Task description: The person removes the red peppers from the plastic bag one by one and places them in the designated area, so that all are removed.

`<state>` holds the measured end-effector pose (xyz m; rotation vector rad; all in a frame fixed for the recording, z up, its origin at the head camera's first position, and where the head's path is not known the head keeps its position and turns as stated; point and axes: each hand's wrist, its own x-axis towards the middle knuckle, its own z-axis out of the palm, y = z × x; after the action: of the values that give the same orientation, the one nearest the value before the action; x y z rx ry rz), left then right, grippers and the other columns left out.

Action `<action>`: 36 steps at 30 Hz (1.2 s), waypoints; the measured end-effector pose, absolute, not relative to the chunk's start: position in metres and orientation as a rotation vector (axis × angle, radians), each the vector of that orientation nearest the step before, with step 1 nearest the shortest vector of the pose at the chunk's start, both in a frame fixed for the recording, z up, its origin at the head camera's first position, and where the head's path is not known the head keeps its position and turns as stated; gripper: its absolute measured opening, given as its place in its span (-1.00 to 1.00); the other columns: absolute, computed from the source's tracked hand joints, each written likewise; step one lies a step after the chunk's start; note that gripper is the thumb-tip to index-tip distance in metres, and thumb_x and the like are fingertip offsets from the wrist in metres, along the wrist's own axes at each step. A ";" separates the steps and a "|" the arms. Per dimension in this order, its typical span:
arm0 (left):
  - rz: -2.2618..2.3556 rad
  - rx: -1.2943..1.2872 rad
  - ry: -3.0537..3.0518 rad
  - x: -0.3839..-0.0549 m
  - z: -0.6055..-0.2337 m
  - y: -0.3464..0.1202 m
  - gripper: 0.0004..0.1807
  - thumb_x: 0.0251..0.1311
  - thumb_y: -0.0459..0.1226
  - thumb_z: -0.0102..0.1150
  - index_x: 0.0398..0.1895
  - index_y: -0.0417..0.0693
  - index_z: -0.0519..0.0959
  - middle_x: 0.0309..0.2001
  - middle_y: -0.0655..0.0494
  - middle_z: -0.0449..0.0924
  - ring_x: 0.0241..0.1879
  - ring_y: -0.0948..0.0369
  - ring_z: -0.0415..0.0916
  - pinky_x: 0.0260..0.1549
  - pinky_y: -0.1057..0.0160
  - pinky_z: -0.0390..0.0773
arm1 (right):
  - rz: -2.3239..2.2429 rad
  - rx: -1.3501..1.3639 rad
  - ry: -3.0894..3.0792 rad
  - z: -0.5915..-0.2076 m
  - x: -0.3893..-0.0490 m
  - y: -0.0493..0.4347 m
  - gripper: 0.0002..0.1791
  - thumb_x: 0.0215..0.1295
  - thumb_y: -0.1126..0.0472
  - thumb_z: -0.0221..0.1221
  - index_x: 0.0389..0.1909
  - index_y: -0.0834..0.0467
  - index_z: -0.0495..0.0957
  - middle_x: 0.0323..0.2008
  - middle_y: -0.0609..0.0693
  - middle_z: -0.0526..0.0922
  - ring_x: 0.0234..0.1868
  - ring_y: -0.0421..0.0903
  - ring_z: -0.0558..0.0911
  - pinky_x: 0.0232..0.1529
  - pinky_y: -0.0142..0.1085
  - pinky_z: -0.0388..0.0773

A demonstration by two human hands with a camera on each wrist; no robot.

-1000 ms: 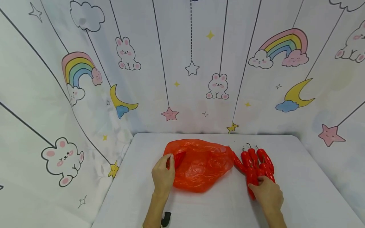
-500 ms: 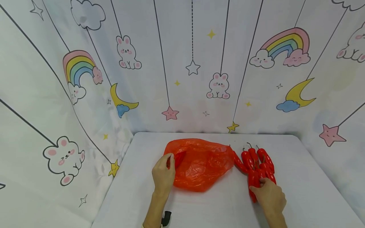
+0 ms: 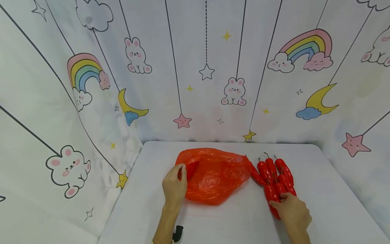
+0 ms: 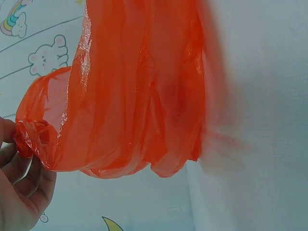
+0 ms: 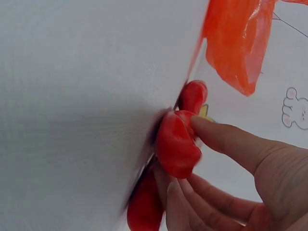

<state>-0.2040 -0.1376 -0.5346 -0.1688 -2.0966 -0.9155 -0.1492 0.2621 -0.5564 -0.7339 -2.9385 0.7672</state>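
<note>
My left hand (image 3: pixel 174 188) pinches the edge of a thin red plastic bag (image 3: pixel 217 184) on the white table. In the left wrist view, the bag (image 4: pixel 125 101) spreads out from the left fingertips, its gathered edge between thumb and fingers. To the bag's right lies a bunch of glossy red chili peppers (image 3: pixel 264 171) with thin stems pointing away. At the near end of the bunch, my right hand (image 3: pixel 295 213) grips one red chili pepper (image 3: pixel 272 195). The right wrist view has thumb and fingers on either side of this pepper (image 5: pixel 175 149), close over the tabletop.
A white table (image 3: pixel 231 223) carries everything. Behind and at the sides hangs a pale curtain (image 3: pixel 158 84) printed with rabbits, rainbows and stars. A small black object (image 3: pixel 178 234) shows beside the left forearm. One chili pepper (image 3: pixel 256 174) lies right at the bag's right end.
My right hand has shifted slightly right and toward the near edge, and the near chili pepper has turned with it, its tip swinging right. The left hand and bag stay in place.
</note>
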 end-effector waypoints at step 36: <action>-0.921 -0.204 -2.083 -0.203 -0.537 -0.137 -0.83 0.36 -0.33 0.36 -0.07 -0.23 0.74 -0.16 -0.03 0.79 -0.15 0.08 0.76 -0.09 0.15 0.75 | 0.952 -0.218 -2.628 -0.504 -0.185 0.198 -0.50 0.25 -0.05 0.46 0.05 0.22 0.72 -0.28 0.12 0.80 -0.34 0.03 0.72 -0.41 -0.25 0.68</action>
<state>-0.2030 -0.1365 -0.5367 -0.2036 -2.0826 -0.9214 -0.1850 0.1977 -0.5038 -0.2183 -2.6285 0.9522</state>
